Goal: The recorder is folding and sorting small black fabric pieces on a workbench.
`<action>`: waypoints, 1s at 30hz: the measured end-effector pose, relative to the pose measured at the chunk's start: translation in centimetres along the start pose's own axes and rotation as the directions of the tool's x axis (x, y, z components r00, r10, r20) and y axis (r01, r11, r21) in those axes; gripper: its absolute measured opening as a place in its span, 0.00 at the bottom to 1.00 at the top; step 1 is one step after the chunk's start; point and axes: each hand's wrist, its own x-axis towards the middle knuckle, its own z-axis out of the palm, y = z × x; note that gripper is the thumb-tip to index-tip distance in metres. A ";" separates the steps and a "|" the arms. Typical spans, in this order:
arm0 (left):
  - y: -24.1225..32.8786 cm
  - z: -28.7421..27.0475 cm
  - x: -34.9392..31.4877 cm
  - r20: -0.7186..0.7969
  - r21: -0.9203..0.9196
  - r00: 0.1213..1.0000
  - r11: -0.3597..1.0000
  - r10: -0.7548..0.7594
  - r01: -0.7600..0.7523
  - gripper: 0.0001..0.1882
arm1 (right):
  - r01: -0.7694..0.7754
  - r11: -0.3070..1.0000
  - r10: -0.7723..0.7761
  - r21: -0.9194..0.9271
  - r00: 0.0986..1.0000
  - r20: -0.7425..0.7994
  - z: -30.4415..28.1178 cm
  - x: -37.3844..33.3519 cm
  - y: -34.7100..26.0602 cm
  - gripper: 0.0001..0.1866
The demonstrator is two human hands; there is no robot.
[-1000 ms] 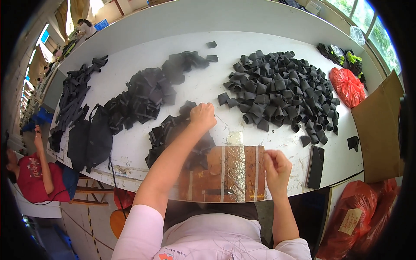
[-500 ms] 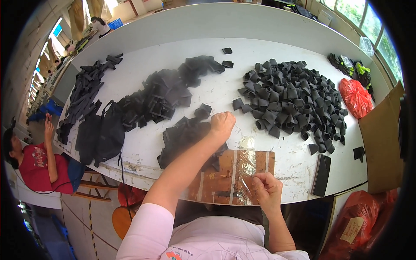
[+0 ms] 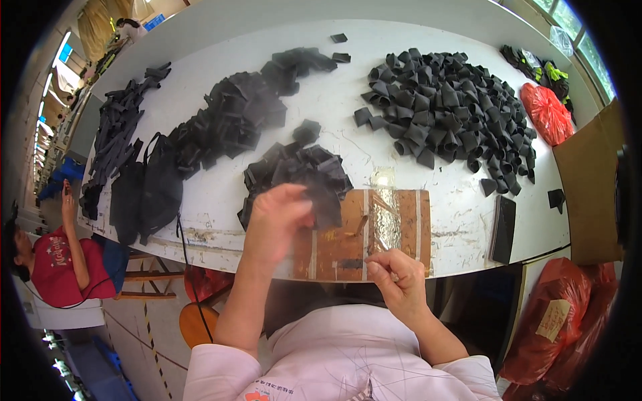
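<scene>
My left hand (image 3: 277, 217), smeared by motion, is closed on a black fabric piece (image 3: 326, 208). It hovers over the front edge of a loose heap of black fabric pieces (image 3: 287, 160). To its right, a brown board (image 3: 344, 244) with pale strips and shiny clear tape (image 3: 386, 224) lies at the table's near edge. My right hand (image 3: 400, 277) is at the board's lower right part, thumb and fingers pinched together. Whatever is between those fingertips is too small to make out.
A large pile of folded black fabric loops (image 3: 448, 110) covers the right side of the white table (image 3: 321, 100). More black pieces (image 3: 244, 107) and strips (image 3: 120, 134) lie left. A dark block (image 3: 501, 230), red bag (image 3: 547, 113) and cardboard (image 3: 588, 194) stand right. A co-worker (image 3: 60, 264) sits left.
My left hand has come back from the far side of the heap toward me, now with a black fabric piece. My right hand has shifted slightly left, still pinched. The whole view has tilted downward.
</scene>
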 end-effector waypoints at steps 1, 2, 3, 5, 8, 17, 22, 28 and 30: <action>-0.7 0.0 -1.8 0.032 -0.081 0.994 0.991 -0.101 0.103 0.09 | -0.024 1.000 0.023 0.000 1.000 0.009 0.5 0.1 0.0 0.06; -1.6 -0.1 -3.3 0.059 -0.106 0.988 0.984 -0.140 0.146 0.09 | -0.101 0.976 0.100 0.192 0.995 0.013 1.5 0.3 0.0 0.09; -2.5 0.1 -4.5 0.089 -0.130 0.980 0.973 -0.179 0.190 0.09 | -0.175 0.911 0.178 0.375 0.984 0.026 2.4 0.5 -0.1 0.12; -3.6 0.6 -6.0 0.126 -0.022 0.972 0.979 -0.198 0.202 0.09 | -0.274 0.719 0.237 0.639 0.961 0.145 3.2 0.8 -0.4 0.18; -4.8 1.2 -7.1 0.074 -0.012 0.977 0.979 -0.200 0.202 0.08 | -0.361 0.715 0.336 0.599 0.928 0.159 3.4 0.6 0.4 0.07; -5.7 2.2 -7.8 0.011 -0.076 0.983 0.980 -0.185 0.185 0.10 | -0.327 0.673 0.415 0.663 0.910 0.028 2.7 -0.2 1.1 0.06; -6.1 1.8 -7.3 0.110 -0.104 0.955 0.952 -0.275 0.286 0.08 | -0.336 0.662 0.410 0.670 0.911 0.052 2.2 -0.2 1.2 0.06; -6.8 1.8 -7.1 -0.029 0.240 0.981 0.952 -0.191 0.193 0.04 | -0.392 0.786 0.396 0.478 0.913 0.098 2.5 0.1 1.5 0.08; -7.2 2.0 -7.2 -0.060 0.308 0.994 0.945 -0.094 0.108 0.03 | 0.014 0.900 -0.171 -0.435 0.931 -0.324 3.0 0.3 1.1 0.11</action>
